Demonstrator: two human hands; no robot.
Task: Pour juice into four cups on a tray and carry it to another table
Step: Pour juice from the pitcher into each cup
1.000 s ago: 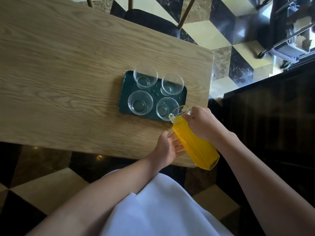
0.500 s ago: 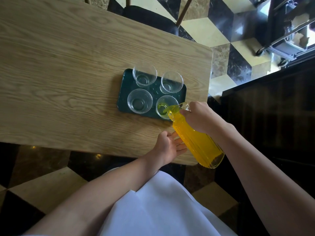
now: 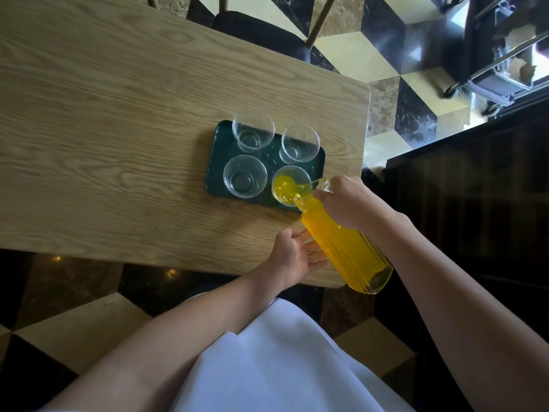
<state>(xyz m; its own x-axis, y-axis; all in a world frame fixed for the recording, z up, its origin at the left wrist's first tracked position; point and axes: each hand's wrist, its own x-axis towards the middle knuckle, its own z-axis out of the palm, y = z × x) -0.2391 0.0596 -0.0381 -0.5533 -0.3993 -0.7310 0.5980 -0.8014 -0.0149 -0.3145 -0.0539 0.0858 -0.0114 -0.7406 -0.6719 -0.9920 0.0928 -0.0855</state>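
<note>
1. Left hand [image 3: 292, 257], fingers straight and loosely spread, props the ribbed glass bottle of orange juice [image 3: 341, 245]; slipping would jolt it.
2. Right hand [image 3: 347, 202] wraps the neck, pouring.
3. Lower-right clear cup [image 3: 289, 185] on the dark green tray [image 3: 217, 162], frame centre, may overflow; three stay empty.

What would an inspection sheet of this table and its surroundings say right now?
Surface: wooden table.
Job's things: green tray carrying four clear cups; near-right cup taking juice, other three empty; tilted ribbed carafe of orange juice.
Clutter: nothing seen.
Hands: right hand grips the carafe's neck; left hand, fingers straight, supports its body.
Cables: nothing seen.
Surroundings: checkered floor, chair beyond the table, dark counter on the right.
</note>
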